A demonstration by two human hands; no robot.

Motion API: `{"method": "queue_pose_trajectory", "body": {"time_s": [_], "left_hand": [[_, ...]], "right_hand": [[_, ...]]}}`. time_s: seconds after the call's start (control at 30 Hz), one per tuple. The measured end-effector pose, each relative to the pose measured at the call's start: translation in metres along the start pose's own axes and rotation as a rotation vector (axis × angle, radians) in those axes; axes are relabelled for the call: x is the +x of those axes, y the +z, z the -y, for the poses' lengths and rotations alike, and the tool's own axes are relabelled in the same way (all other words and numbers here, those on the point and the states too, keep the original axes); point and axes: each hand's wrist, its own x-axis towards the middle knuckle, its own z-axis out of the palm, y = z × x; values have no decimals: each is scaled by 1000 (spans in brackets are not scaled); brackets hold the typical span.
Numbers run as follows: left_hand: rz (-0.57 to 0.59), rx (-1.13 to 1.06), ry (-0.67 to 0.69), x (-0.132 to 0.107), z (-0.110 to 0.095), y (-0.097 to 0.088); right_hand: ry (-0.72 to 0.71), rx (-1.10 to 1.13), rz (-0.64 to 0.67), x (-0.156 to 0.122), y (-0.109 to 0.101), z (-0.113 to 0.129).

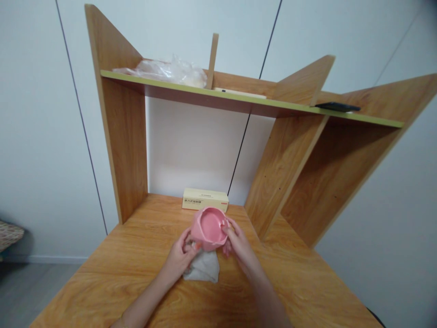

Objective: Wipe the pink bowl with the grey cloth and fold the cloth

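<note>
Between my hands, above the desk, a pink faceted bowl (197,231) is tilted so that its round inside faces me. My left hand (182,253) grips its lower left side, thumb in front. At the right rim, my right hand (238,243) is closed on the bowl, with its thumb reaching over the edge. A light grey cloth (205,268) lies below the bowl, close to my left fingers. Whether those fingers touch the cloth I cannot tell. The bowl hides part of my right fingers.
A cream box (205,199) with printed lettering stands behind the bowl on the wooden desk (143,273). Overhead runs a shelf (239,103) carrying clear plastic bags (170,70) and a dark flat object (337,107). Upright wooden panels (287,168) rise at both sides.
</note>
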Motion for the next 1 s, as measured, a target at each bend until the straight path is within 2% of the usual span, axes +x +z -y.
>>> {"method": "queue_pose_trajectory", "body": {"time_s": [0.07, 0.2, 0.37, 0.57, 0.8, 1.0], "left_hand": [[-1, 179, 95, -2, -3, -3], [30, 556, 261, -3, -8, -8], [33, 792, 360, -3, -6, -10], [-30, 906, 342, -1, -5, -12], [8, 1202, 289, -2, -9, -13], [8, 1203, 170, -1, -11, -15]], "right_hand": [[73, -33, -111, 7, -19, -2], [160, -112, -214, 20, -58, -16], [247, -219, -292, 34, -88, -36], [260, -364, -275, 44, -98, -44], [237, -515, -222, 47, -98, -48], [236, -618, -228, 54, -96, -49]]}}
